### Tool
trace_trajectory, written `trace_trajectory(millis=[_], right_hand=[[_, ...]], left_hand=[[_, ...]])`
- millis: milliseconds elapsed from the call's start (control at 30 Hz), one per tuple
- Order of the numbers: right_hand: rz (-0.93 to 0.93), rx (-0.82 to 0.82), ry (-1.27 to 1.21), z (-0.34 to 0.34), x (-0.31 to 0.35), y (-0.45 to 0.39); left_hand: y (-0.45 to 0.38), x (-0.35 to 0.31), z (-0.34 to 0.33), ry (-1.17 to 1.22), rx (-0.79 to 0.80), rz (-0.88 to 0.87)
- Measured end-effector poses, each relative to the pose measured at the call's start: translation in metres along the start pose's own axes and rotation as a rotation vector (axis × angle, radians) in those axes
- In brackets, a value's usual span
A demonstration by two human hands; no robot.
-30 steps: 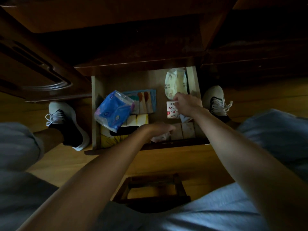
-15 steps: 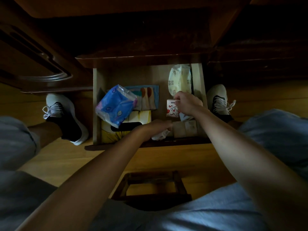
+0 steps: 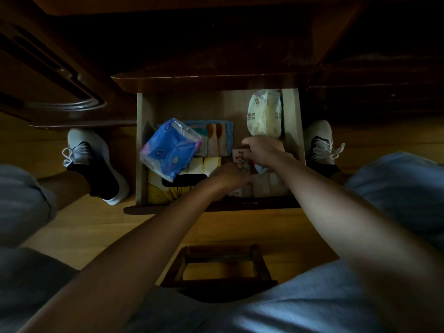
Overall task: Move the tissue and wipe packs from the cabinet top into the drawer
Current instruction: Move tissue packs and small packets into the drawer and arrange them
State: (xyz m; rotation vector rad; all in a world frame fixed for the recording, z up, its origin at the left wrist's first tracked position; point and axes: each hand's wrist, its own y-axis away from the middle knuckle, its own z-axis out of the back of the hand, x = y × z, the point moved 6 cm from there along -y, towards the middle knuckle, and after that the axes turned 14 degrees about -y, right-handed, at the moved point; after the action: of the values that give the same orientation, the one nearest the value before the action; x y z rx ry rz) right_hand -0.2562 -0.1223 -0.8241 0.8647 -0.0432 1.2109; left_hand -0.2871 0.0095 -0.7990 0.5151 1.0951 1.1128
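The open wooden drawer [image 3: 142,145] holds several packs. A blue tissue pack [image 3: 169,150] lies tilted at its left, over a yellow tissue box [image 3: 165,191] and a blue-edged pack with orange shapes [image 3: 216,138]. A pale wipe pack [image 3: 264,114] sits at the back right. My right hand [image 3: 263,151] pinches a small white pack with red print [image 3: 240,158] in the drawer's middle. My left hand [image 3: 229,176] reaches in just below it, fingers curled over small pale packs [image 3: 271,183] at the front; what it holds is hidden.
Dark cabinet front [image 3: 216,44] rises above the drawer. My shoes [image 3: 96,164] [image 3: 320,145] stand on the wooden floor either side. A small dark wooden stool frame [image 3: 221,267] sits between my knees.
My left hand has moved up and right, closer to the right hand. The right hand has drawn the small red-printed pack slightly toward the front. The view shifted a little.
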Motion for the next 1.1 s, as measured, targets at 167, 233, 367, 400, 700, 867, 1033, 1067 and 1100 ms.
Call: trace_trajectory(millis=[167,233,367,400,700,867,1033,1067,1100], right_hand=[[0.079,-0.156,-0.238,0.017,-0.009,0.011],[0.074,-0.070,-0.253,0.011,-0.014,0.014],[0.037,-0.039,-0.072,0.010,-0.019,0.021],[0.029,-0.066,-0.027,0.010,-0.019,0.023],[-0.101,-0.098,0.030,0.022,-0.012,0.035],[0.070,0.085,-0.480,0.049,0.019,0.044],[0.144,-0.114,-0.201,0.060,0.005,0.050],[0.127,-0.192,-0.016,0.063,-0.001,0.051],[0.125,-0.235,0.239,0.064,-0.005,0.051]], left_hand=[[0.015,0.016,0.029,0.036,-0.343,-0.055],[0.020,0.018,0.033,0.074,-0.413,-0.082],[0.020,0.024,0.035,0.224,-0.422,-0.028],[0.020,0.025,0.036,0.242,-0.417,-0.020],[0.020,0.023,0.037,0.590,-0.294,-0.130],[0.006,0.010,0.047,0.554,-0.382,-0.197],[-0.001,-0.014,0.053,0.468,-0.514,-0.282],[-0.001,-0.018,0.055,0.226,-0.610,-0.319],[-0.002,-0.022,0.054,-0.052,-0.686,-0.349]])
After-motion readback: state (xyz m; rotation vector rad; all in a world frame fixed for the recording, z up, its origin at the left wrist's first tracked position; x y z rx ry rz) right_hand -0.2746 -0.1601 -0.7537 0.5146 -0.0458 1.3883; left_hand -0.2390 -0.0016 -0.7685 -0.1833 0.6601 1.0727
